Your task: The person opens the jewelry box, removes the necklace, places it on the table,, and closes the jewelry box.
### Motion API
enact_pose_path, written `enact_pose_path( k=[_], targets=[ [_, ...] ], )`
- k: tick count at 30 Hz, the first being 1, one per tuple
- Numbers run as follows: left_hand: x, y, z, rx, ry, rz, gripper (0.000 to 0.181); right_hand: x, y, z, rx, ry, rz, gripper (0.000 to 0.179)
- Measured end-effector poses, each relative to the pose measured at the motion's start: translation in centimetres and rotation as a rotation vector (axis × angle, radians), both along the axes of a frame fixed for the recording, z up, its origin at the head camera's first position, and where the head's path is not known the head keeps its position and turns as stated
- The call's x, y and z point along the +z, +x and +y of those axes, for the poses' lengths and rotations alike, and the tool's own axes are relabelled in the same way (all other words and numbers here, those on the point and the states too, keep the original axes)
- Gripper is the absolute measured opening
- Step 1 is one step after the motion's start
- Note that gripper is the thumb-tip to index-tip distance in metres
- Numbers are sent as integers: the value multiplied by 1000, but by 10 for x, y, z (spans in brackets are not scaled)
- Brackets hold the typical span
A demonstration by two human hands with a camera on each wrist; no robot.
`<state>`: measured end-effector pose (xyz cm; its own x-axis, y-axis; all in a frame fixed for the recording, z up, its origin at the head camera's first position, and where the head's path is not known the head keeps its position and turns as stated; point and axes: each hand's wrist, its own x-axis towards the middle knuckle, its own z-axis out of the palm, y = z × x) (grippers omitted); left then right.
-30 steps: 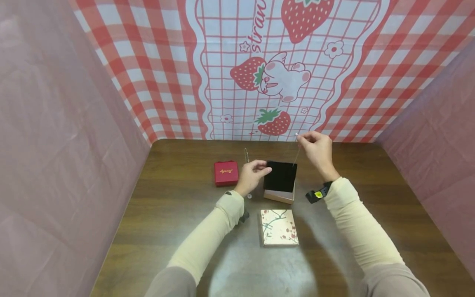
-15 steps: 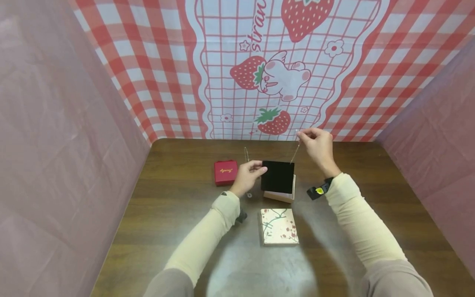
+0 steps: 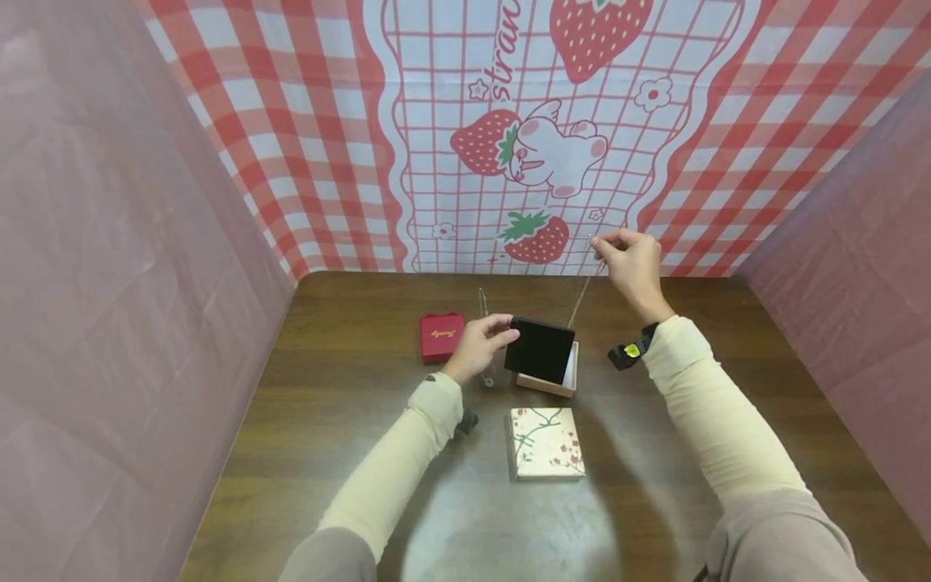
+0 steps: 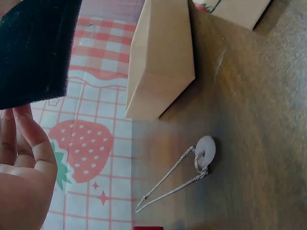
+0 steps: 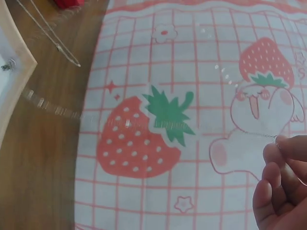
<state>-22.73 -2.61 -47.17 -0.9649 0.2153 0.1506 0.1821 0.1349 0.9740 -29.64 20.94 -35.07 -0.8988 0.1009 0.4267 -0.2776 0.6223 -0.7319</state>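
Observation:
My left hand (image 3: 480,343) pinches a black square jewelry-box pad (image 3: 540,350) by its left edge, tilted over an open cardboard box (image 3: 545,389). Up at the right, my right hand (image 3: 631,263) pinches the end of a fine chain necklace (image 3: 579,303) between thumb and forefinger. From there the chain slants down toward the pad's top right corner; in the right wrist view it is blurred. A second necklace with a pale ring-shaped pendant (image 4: 206,152) lies on the table beside the box, partly hidden by the left hand in the head view.
A lid with a floral print (image 3: 549,444) lies in front of the open box. To the left stands a small red box (image 3: 441,338) with gold lettering. A strawberry-print cloth (image 3: 538,145) hangs behind the wooden table (image 3: 334,388), and plain pink cloth flanks both sides.
My right hand has risen and moved slightly right, lifting the chain higher. The left hand has drawn the black pad left and tilted it, uncovering more of the box's inside.

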Motion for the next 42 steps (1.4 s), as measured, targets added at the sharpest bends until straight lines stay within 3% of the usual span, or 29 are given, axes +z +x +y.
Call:
enact_pose_path(
  k=[7, 15, 26, 42],
  targets=[
    [-5, -1, 0, 70, 43, -8, 31, 14, -9, 6, -28, -1, -7, 29],
    [-9, -5, 0, 174, 130, -84, 30, 13, -10, 16, 2, 103, -119, 27],
    [-12, -5, -1, 187, 97, -98, 30, 17, -6, 16, 33, 183, -213, 28],
    [-13, -6, -2, 197, 91, -138, 32, 20, -9, 18, 11, 176, -201, 29]
  ],
)
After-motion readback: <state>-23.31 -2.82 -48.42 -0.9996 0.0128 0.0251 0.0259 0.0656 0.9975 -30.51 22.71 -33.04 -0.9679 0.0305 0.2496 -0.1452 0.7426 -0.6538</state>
